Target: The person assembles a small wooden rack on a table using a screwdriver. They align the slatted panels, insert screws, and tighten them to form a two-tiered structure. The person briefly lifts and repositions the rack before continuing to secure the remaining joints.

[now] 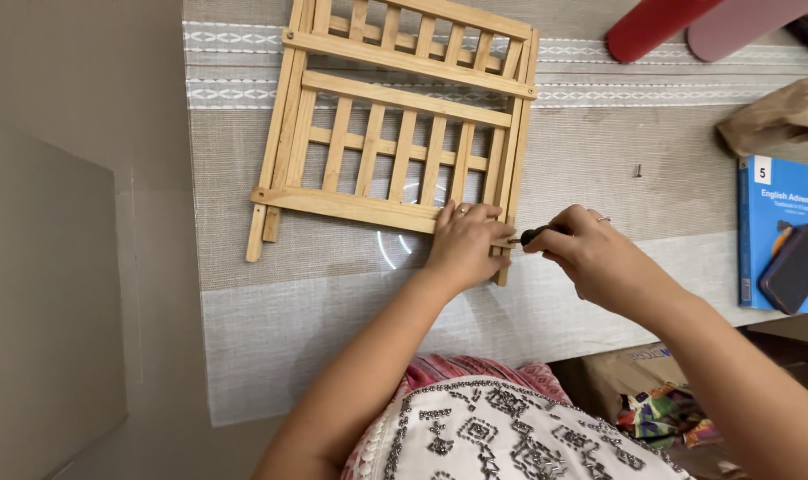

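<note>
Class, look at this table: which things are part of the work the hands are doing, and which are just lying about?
In use:
- wooden rack, held steady by the left hand
- screwdriver, gripped in the right hand, tip at the rack's corner

Lying about:
- blue book with a dark case on it
- brown paper bag
- red and pink paddles
- small loose screw, possibly a spare

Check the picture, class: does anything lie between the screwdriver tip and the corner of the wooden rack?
Nothing visible does. The screwdriver in the right hand points straight at the wooden rack corner, which the left hand steadies.
</note>
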